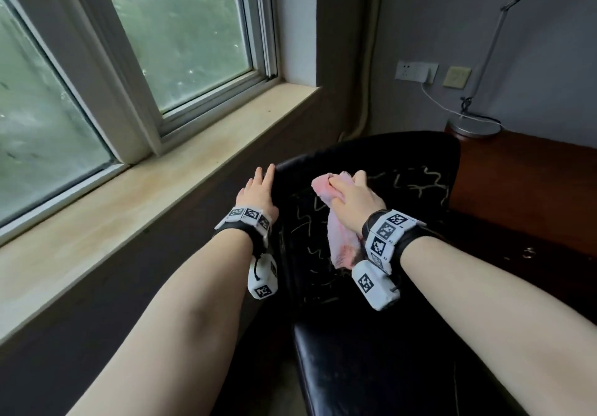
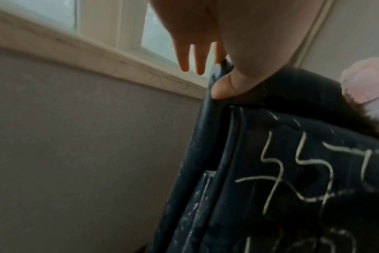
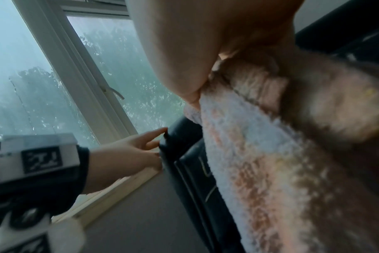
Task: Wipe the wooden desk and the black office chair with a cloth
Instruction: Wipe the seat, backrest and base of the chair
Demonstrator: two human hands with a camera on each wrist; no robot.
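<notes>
Dim daylight from the window [image 1: 181, 44]; wrist views blurred, edges bent.

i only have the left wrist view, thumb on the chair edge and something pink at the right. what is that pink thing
Observer: A pink cloth, gripped by the right hand against the black office chair backrest.
Operator: is the desk in sight anywhere
Observer: Yes, the wooden desk stands right behind the backrest in the head view.
Operator: anything on it
Observer: A lamp base sits at its far corner.
Operator: and my left hand
Observer: The left hand rests on the backrest's top corner, fingers straight.
</notes>
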